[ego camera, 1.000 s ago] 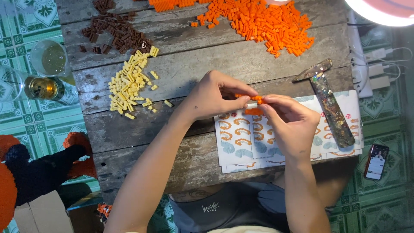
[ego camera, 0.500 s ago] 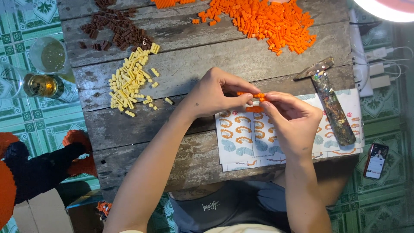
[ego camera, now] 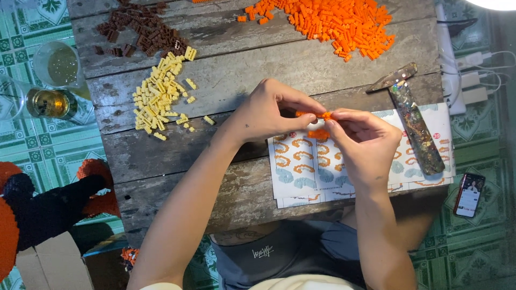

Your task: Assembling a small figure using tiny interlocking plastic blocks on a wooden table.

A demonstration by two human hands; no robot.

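Both hands sit a touch higher over the table than 0.5 s ago, fingertips still pinched together; nothing else has shifted.

Head view: left hand & right hand meet fingertip to fingertip above the far edge of the instruction sheet. Each is pinching one end of a small orange brick piece, fingers curled tight on it. A second orange bit shows just below, between the thumbs; can't tell if it's held or lying on the sheet. The hands cover the middle of the sheet.

Around: orange brick pile at far centre, well apart from the hands. Yellow brick pile left of the left hand; brown brick pile beyond that, far left. Paint-spattered hammer lies right of the right hand, handle across the sheet's right part. All on a worn wooden table. Off the table, left: two glass cups, one w/ amber liquid. Right, on the floor: phone, screen lit. Near left: orange-and-black brick figure.
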